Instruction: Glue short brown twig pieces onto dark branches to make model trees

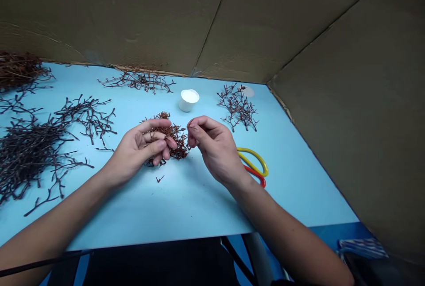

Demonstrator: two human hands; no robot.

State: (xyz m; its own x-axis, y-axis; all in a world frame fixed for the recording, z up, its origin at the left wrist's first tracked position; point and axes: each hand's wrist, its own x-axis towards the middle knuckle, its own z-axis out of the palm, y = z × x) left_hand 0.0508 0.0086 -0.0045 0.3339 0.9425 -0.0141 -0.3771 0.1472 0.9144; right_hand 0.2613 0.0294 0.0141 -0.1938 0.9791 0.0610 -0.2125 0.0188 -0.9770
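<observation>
Over a small heap of reddish-brown twig pieces (pixel 181 148), my two hands face each other a short way apart. My left hand (pixel 144 144) is closed loosely, thumb against the fingers, with a small brown twig at its fingertips. My right hand (pixel 210 142) pinches a thin brown twig (pixel 191 127) between thumb and forefinger; its other fingers are curled in. One forked twig bit (pixel 160 179) lies on the table below the heap. How far each held twig runs inside the fingers is hidden.
Dark branched twigs (pixel 29 153) are piled at the left, near a reddish-brown bundle (pixel 20 71). More twigs (pixel 139 80) lie at the back, others (pixel 237 106) at the right. A white cup (pixel 188 101) stands behind my hands. Yellow-and-red-handled scissors (pixel 262 164) lie partly under my right hand.
</observation>
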